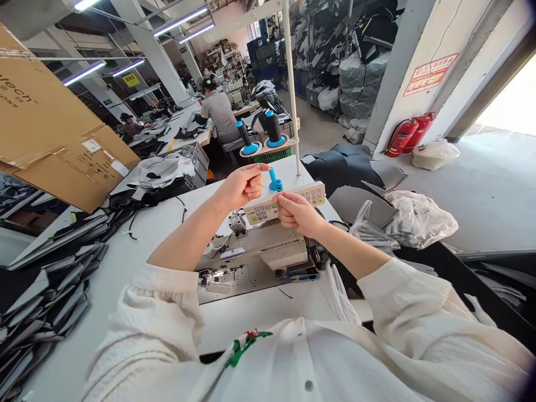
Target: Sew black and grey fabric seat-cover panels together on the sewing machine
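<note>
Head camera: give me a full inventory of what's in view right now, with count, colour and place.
thread: one, pale, thin, stretched between the hands
blue spool: one, just behind the hands
sewing machine: one, grey-white, on the table below the hands
control panel: one, cream, on top of the machine
thread cones: two, dark on blue bases, on the stand
table: one, white
cardboard boxes: two, brown, left
cut pieces: dark stacks, left edge
plastic bag: one, clear, right
fire extinguishers: two, red, by the wall
co-workers: two, seated far back
left hand: pinching thread
right hand: pinching thread
</note>
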`<control>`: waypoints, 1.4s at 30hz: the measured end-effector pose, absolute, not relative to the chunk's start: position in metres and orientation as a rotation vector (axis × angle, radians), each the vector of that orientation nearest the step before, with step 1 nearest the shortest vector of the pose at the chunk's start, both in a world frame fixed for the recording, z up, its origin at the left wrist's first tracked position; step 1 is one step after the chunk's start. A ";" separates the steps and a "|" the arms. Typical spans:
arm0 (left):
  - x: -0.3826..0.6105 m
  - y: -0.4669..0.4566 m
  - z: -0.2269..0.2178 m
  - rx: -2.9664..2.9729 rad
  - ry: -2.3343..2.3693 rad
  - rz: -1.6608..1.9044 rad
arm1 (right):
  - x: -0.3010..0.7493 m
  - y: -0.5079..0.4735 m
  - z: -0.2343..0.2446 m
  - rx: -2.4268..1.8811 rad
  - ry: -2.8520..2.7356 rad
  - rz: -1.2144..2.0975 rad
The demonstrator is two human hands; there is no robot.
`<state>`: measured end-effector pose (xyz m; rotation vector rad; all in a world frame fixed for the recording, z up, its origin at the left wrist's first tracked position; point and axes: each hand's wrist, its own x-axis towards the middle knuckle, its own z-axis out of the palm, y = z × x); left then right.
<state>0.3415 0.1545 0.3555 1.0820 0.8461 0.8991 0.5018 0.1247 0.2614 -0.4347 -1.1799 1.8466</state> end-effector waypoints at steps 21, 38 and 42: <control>0.320 0.158 0.331 3.092 1.523 0.759 | 0.462 0.175 0.308 -0.627 -0.990 1.724; 0.311 0.158 0.325 1.855 1.180 1.087 | 0.487 0.121 0.238 -0.733 -1.532 1.886; 0.307 0.157 0.325 1.471 0.950 1.047 | 0.503 0.064 0.204 -0.582 -2.485 1.420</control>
